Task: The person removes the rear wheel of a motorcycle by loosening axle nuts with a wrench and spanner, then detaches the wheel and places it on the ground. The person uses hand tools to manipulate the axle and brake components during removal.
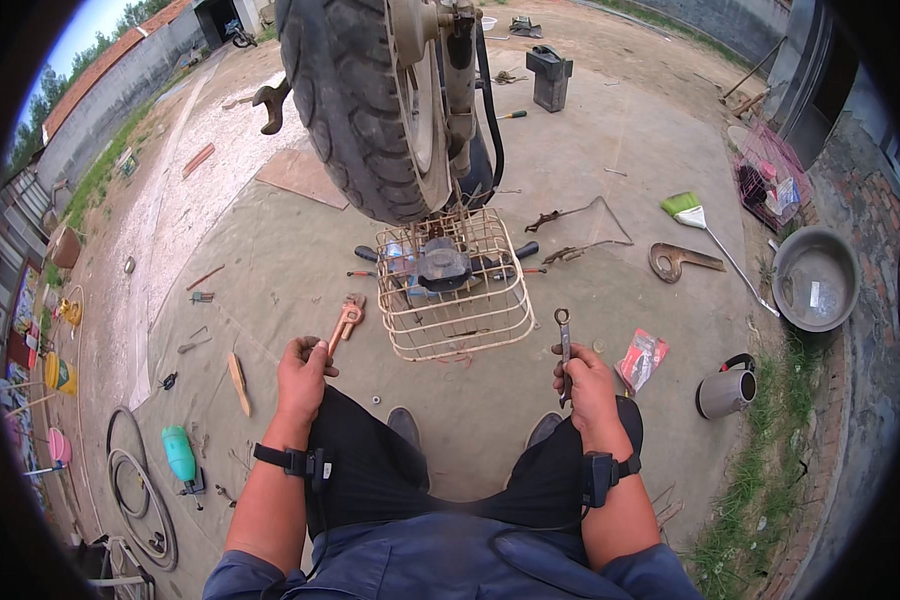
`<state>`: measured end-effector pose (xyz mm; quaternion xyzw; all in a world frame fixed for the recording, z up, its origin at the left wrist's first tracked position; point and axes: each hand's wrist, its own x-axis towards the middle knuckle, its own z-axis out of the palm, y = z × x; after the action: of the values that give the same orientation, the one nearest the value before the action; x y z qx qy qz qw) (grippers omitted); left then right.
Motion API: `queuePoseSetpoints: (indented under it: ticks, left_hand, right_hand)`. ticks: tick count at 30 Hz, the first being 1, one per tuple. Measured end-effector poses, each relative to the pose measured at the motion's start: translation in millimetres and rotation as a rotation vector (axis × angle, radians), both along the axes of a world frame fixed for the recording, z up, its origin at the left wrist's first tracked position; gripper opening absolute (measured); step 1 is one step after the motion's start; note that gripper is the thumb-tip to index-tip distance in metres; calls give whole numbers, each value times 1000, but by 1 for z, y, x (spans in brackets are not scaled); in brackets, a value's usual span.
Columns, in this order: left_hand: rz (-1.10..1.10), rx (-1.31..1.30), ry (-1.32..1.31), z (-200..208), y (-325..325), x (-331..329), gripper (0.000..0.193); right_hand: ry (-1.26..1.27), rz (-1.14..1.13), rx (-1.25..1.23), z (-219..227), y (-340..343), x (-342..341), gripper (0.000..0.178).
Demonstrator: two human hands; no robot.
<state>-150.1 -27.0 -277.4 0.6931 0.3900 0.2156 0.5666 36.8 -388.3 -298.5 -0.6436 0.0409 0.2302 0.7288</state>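
Observation:
My left hand [303, 380] is closed round the handle of a reddish pipe wrench [349, 318], its jaw end pointing away from me. In my right hand [587, 382] a steel combination wrench [565, 342] stands nearly upright, ring end on top. Both hands are by my knees, apart from each other. Ahead, an upturned two-wheeler shows its knobby tyre [350, 130] in the air. Below the wheel is a cream wire basket [455, 345], with a black part [444, 265] inside the wires. Neither wrench touches the vehicle.
Left on the ground lie a wooden piece [239, 384], a teal bottle [179, 455] and looped hoses [135, 500]. To the right are a red-and-clear packet [643, 358], a metal jug [725, 392], a rusty hooked plate [685, 262], a broom [686, 210] and a grey basin [816, 279].

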Motion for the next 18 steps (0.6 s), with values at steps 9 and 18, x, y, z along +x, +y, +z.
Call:
queuePoseSetpoints:
  ticks: [9,18]
  left_hand:
    - [10,3,3,0,0,0,26]
    - [14,-7,-4,1,-1,0,26]
  right_hand:
    - [-5,-2,-6,2,0,-1,33]
    - [-9,7,-3,2,0,-1,33]
